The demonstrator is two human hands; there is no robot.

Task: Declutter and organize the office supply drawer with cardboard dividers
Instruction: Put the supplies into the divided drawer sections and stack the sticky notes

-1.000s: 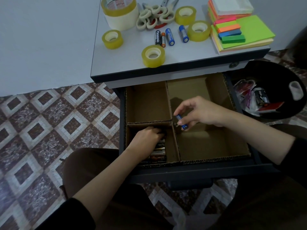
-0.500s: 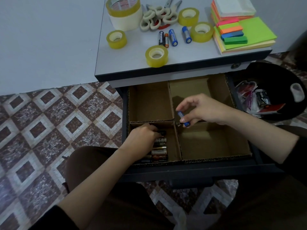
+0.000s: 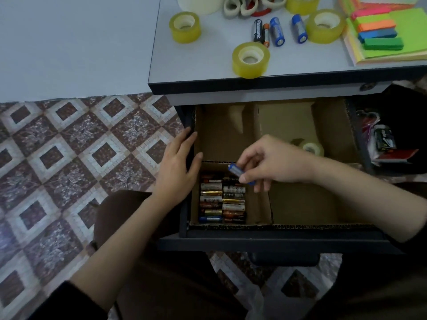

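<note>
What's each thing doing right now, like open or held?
drawer: pulled open.
left hand: flat, resting on the drawer's left wall.
right hand: pinching the blue battery.
blue battery: held above the stored batteries.
stored batteries: lying in two columns, near-left compartment.
tape roll: lying in the right compartment.

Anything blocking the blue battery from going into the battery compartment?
Nothing visible. The right hand pinches the blue battery over the front-left compartment; the left hand rests on the drawer's left wall, off to the side.
</note>
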